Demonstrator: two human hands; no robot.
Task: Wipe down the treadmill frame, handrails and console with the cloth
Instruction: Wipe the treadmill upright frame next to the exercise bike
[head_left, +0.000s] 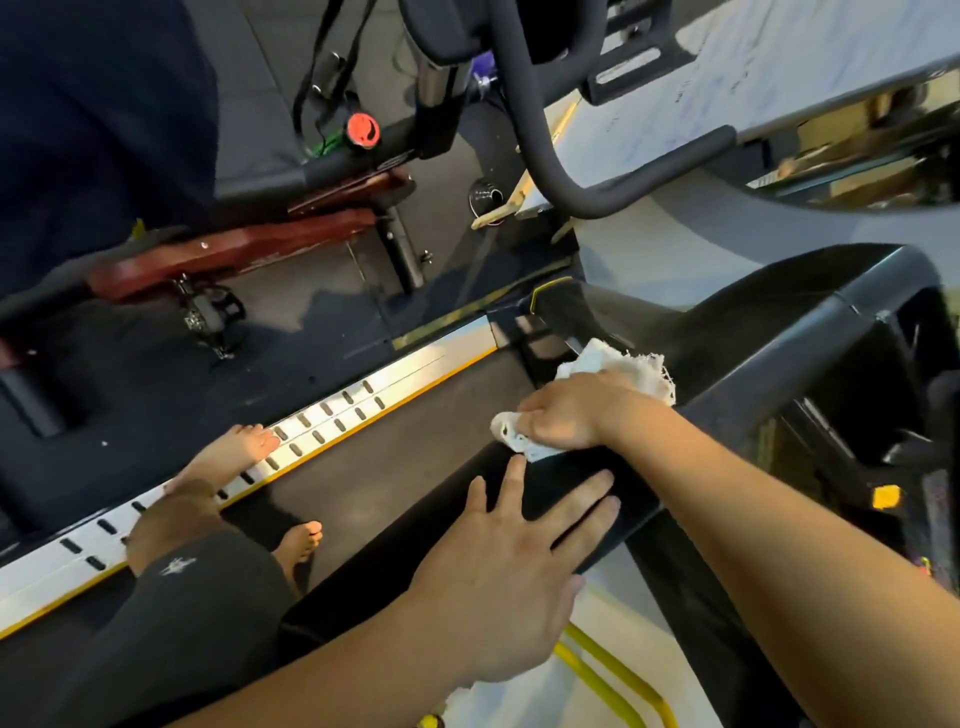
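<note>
On the black handrail (571, 499) of the treadmill, the right hand (566, 415) presses the white cloth (623, 369), and one risk is that the crumpled cloth slips out from under the palm, because loose ends stick out on both sides. The bare feet stand on the belt (415, 415) and the silver side rail (332, 415), so leaning far could cost balance. The right fingers curl over the cloth; the left hand (498, 587) lies flat on the handrail, fingers spread, holding nothing.

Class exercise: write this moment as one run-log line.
step: wiping handrail | right hand: presses white cloth on rail | left hand: flat on rail, bracing | stance: barefoot on treadmill
</note>
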